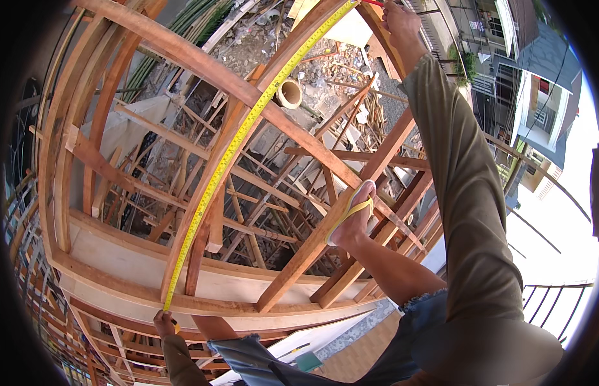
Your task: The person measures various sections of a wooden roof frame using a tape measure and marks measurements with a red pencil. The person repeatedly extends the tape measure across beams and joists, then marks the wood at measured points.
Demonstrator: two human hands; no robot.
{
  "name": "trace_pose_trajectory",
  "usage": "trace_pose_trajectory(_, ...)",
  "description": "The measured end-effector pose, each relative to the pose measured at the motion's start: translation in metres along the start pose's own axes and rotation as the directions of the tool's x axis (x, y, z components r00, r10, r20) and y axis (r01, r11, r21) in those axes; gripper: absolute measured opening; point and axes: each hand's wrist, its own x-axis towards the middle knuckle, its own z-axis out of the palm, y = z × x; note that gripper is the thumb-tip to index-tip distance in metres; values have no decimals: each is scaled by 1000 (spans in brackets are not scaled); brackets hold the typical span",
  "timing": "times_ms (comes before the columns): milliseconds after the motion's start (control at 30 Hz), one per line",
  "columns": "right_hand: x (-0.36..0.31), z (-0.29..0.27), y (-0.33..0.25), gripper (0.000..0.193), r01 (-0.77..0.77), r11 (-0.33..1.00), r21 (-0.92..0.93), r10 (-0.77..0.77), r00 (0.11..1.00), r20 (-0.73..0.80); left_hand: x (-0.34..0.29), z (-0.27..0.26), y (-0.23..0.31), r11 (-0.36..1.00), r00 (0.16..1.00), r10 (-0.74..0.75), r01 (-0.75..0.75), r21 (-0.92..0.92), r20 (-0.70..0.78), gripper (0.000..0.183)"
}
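Yellow tape measure (232, 151): lying stretched along a curved timber rafter (203, 212) of the wooden frame. Left hand (163, 321): grip pinching the tape's lower end at the rim board (119, 270). Right hand (399, 19): grip closing on the upper end. Sandalled foot (354, 219): resting on a diagonal beam (299, 257).

A long yellow measuring tape (238, 138) lies along a slanting wooden beam (212, 199), above the rubble-strewn ground (274, 45) far below
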Motion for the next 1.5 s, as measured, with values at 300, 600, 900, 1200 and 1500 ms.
trace_pose_trajectory(300,10,-7,3,28,153,923,-352,-109,984,141,1,4,-10,999,999,-16,14,-44,-50,19)
trace_pose_trajectory(600,9,-25,2,33,157,848,-506,-73,981,182,4,2,-10,999,999,-29,28,-25,-38,16)
trace_pose_trajectory(900,-148,-95,34,34,-390,897,-208,423,895,144,7,2,-5,998,999,-39,40,48,-16,15)
trace_pose_trajectory(1200,-393,-246,42,28,-473,870,-141,493,829,262,-48,-25,28,978,983,177,-181,101,54,15)
trace_pose_trajectory(1500,-621,-489,-83,25,-637,760,-134,650,741,165,-196,-153,104,907,910,369,-397,139,191,19)
